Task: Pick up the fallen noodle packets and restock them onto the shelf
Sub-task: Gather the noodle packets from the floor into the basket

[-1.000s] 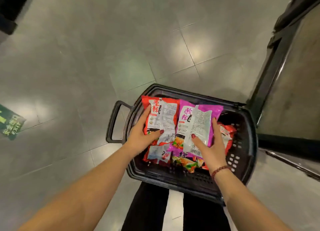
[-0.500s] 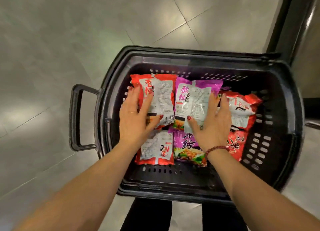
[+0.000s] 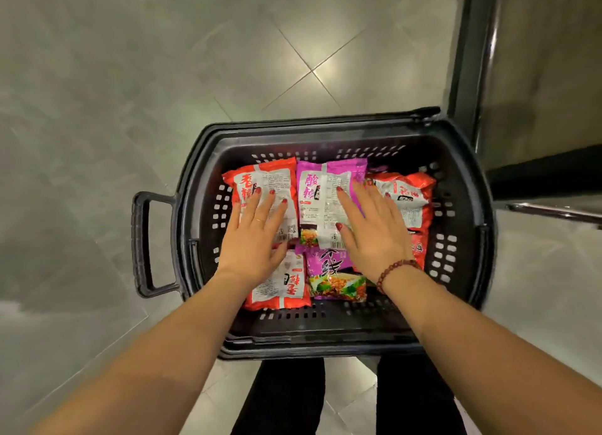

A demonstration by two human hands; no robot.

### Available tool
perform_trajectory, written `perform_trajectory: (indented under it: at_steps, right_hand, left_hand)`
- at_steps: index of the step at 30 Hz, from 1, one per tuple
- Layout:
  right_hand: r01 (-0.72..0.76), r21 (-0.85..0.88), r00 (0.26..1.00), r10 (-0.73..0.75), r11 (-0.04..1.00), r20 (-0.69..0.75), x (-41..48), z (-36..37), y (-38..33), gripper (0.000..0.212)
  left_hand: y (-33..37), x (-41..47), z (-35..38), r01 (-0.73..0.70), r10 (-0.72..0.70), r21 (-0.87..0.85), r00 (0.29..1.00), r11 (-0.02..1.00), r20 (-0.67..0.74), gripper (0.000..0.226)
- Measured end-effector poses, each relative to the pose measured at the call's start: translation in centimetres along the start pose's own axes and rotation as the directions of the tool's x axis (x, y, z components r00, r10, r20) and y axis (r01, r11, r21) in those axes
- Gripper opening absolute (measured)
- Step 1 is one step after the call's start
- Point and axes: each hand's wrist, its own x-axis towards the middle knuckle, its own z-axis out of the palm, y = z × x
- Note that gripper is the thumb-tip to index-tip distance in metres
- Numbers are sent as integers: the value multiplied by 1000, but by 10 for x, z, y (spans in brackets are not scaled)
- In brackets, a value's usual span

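Head view, looking straight down: nearest, the black basket [image 3: 325, 346] stands on the tiled floor [image 3: 163, 76] just ahead of the person's legs, its side handle [image 3: 141, 242] sticking out at the left edge. Inside, along the near wall, a red noodle packet [image 3: 286, 288] and a purple noodle packet [image 3: 335, 278] lie flat, partly tucked under the upper layer.

Both hands are spread flat with straight fingers, palms down, gripping nothing. The left hand [image 3: 252, 239] presses on the upper red packet [image 3: 277, 180]. The right hand [image 3: 374, 236] presses on the upper purple packet [image 3: 322, 187], its outer fingers reaching toward another red packet [image 3: 407, 190] by the right wall. The flat press looks meant to settle the slippery packets level so they sit below the rim and do not slide out when the basket is carried.

Beyond the far rim the floor shows no loose packets. A dark shelf upright [image 3: 469, 43] rises at the far right, so restocking seems not yet begun.
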Motion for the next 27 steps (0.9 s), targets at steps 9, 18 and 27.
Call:
perform_trajectory:
  at_steps: [9,18,27]
  right_hand:
    - [-216,141,952,241,966,-191,-140,-162,14,50]
    - [-377,318,781,483,870,-396,-326,-247,56,53]
    - [-501,501,508,709,705,-489,-526,-269,166,49]
  left_hand:
    - [78,-82,-157,-298,250,-154,930,942,-269,59]
    - [238,-162,-268,-604,515,-111,749,789,-417,52]
    - [459,-222,-292,-796,778,121,527,592,-343,53]
